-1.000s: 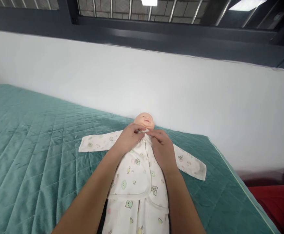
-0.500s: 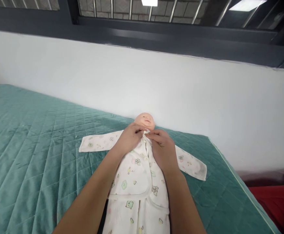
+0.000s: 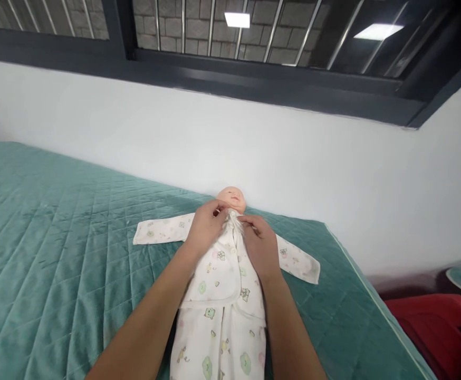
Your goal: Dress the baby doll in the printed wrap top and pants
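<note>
A baby doll [image 3: 232, 196] lies on its back, dressed in a white printed baby jacket [image 3: 218, 274] and matching baby trousers [image 3: 202, 343]. The jacket's sleeves stretch out to both sides, and buttons run down its front. At the neck, my left hand [image 3: 207, 224] pinches the collar just below the doll's chin. Opposite it, my right hand [image 3: 260, 243] is closed on the other side of the jacket's upper front. Bunched cloth shows between the two hands. My fingers partly hide the collar, so how far it is fastened there I cannot tell.
Under the doll is a green quilted bedcover [image 3: 76, 253]. A white wall [image 3: 155, 132] rises right behind the doll's head, with a dark window frame [image 3: 254, 84] and metal bars above. Something red [image 3: 432, 322] stands beyond the bed's right edge.
My two hands have drawn slightly apart at the collar, and more bunched cloth shows between them. The camera view has shifted, bringing more of the window and the red thing into sight.
</note>
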Motion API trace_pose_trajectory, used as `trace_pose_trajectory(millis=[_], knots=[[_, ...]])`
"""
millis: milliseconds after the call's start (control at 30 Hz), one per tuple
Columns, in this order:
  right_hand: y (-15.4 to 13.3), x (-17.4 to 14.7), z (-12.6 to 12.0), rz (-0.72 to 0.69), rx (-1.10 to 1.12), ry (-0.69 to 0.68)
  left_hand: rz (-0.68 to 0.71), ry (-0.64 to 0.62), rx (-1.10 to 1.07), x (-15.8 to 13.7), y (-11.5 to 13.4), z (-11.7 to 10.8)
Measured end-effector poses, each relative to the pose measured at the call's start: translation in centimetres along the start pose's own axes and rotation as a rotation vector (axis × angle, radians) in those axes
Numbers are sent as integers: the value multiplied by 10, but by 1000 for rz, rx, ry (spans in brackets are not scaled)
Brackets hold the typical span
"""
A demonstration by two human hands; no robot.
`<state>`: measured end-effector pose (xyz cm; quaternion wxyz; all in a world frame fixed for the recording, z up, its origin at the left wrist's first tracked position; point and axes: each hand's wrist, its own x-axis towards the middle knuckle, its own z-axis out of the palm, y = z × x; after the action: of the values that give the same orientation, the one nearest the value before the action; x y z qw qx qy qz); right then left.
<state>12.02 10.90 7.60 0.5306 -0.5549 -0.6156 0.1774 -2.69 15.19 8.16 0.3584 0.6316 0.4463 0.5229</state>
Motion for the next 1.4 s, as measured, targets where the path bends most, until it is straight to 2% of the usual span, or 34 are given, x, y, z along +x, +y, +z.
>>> trace_pose_trajectory(millis=[200,367,533,767,1000,1167,1400], knots=[[-20,-32,0,30,-54,-17,-49,-1,-77,-31,-6,-10],[-28,-50,3,150,-133,1,42,-77,-39,-42,-9,-15],[-26,-43,3,243,-97,-47,84,-142,48,-38,-7,-15],[-10,-36,-5,265,231,-93,60,-198,60,-32,-6,-16],[-8,-32,-6,322,349,-92,91,-142,41,-34,-3,-14],[-13,-31,-8,303,358,-95,105,-97,28,-36,-4,-12],[-24,-30,-5,311,261,-97,-41,-142,-91,-35,3,-13]])
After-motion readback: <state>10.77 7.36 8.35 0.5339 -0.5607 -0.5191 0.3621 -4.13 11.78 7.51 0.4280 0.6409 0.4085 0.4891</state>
